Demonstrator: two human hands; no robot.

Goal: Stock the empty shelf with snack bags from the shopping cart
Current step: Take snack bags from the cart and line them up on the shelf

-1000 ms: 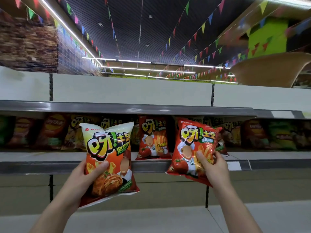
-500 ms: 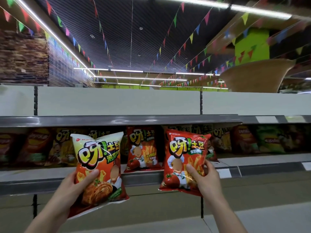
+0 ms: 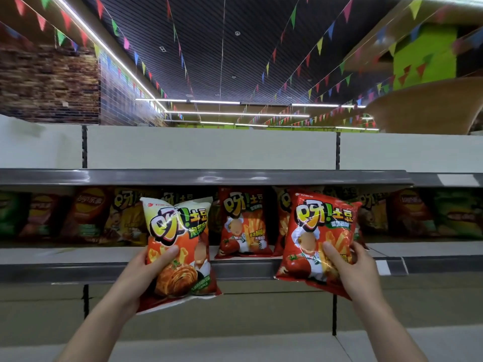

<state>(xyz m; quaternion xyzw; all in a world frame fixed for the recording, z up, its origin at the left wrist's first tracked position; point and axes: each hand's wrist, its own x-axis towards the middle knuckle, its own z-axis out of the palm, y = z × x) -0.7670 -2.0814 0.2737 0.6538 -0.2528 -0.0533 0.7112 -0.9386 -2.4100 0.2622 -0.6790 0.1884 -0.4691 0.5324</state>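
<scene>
Bags at the back of the grey metal shelf (image 3: 78, 271) are dim and blurred. Two bags are held before its edge: the left hand (image 3: 142, 274) pinches a white-topped orange snack bag (image 3: 180, 246) at 7 o'clock, the right hand (image 3: 358, 270) a glossy red snack bag (image 3: 311, 231) at 4 o'clock, thumbs in front, fingers hidden behind.

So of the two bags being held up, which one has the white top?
The bag in the left hand: the white-topped bag fades to orange below. The all-red bag in the right hand has no white band.
</scene>
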